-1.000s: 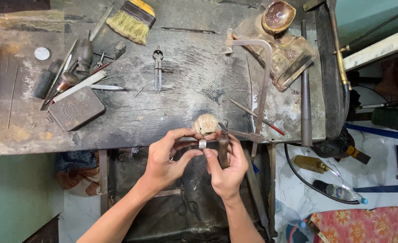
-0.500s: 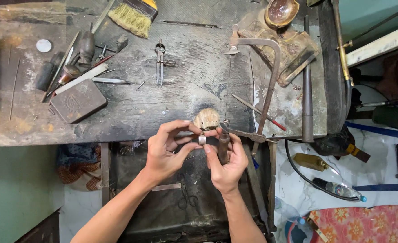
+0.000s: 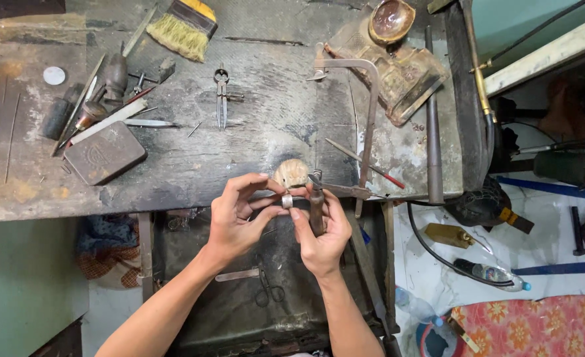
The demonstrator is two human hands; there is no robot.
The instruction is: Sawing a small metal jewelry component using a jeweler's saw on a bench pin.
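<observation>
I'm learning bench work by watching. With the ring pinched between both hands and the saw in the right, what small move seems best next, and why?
Probably steady the ring against the wooden peg. Both the left hand and the right hand pinch it in the air just below the peg, with the saw already gripped.

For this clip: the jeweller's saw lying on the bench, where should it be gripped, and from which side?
Probably by its wooden handle, coming from the near bench edge. The saw frame lies flat and stretches away across the bench, while the handle end points toward the person; the right hand already rests around it. The left hand pinches a small metal ring beside it.
</observation>
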